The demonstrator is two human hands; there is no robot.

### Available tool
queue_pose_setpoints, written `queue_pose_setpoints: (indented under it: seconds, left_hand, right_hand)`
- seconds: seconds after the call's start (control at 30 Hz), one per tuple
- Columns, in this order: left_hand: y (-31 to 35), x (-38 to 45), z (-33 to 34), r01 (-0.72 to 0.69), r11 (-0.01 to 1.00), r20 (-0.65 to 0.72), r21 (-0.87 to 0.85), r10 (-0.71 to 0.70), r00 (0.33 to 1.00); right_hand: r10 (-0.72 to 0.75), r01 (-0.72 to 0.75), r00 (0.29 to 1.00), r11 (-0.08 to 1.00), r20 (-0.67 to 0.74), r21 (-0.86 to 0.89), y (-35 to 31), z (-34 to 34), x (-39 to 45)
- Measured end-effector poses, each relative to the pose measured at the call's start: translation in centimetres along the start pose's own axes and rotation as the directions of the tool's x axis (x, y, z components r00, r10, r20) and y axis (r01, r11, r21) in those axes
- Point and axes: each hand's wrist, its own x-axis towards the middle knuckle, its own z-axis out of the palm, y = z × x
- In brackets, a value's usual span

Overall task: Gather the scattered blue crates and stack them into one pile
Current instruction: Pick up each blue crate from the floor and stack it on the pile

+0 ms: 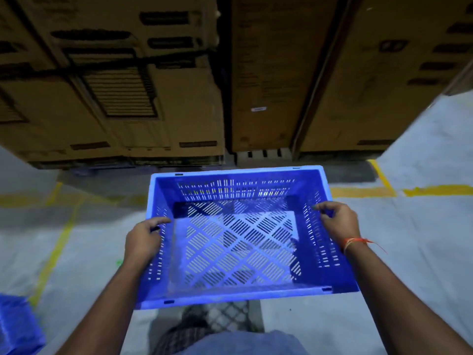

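One empty blue crate [238, 234] is gripped by its side rims between the left hand [143, 239] and right hand [337, 221]; a second blue crate [15, 326] is seen far left of the left hand.

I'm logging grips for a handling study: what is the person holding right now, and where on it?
A blue crate, empty, held off the floor by both hands: the left hand grips its left side rim and the right hand its right side rim.

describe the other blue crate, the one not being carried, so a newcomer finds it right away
Start from the wall of stacked cardboard boxes ahead, then look down across the grey floor to the bottom left corner of the view. The second blue crate sits there, cut off by the frame edge; unlike the carried crate, no hand touches it.
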Motion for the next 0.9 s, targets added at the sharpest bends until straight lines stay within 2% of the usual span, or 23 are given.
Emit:
queue_pose_setpoints:
  seconds: [0.23,0.73,0.9]
  left_hand:
    - [7.1,2.5,6.3,-0.026,0.999,0.077,0.043,0.022,0.997]
    - [15.9,14.5,18.7,-0.004,0.998,0.202,0.061,-0.008,0.979]
    - [18.3,16.7,20.8,0.0,0.998,0.191,0.062,-0.012,0.982]
  right_hand:
    - [0.087,-0.087,0.996,0.996,-0.033,0.002,5.0,-3.9,4.4]
    - [0.193,-0.19,0.981,0.977,0.024,-0.096,10.7,-3.7,19.8]
    - [0.196,-0.193,0.98,0.979,0.039,-0.063,10.8,-3.8,24.0]
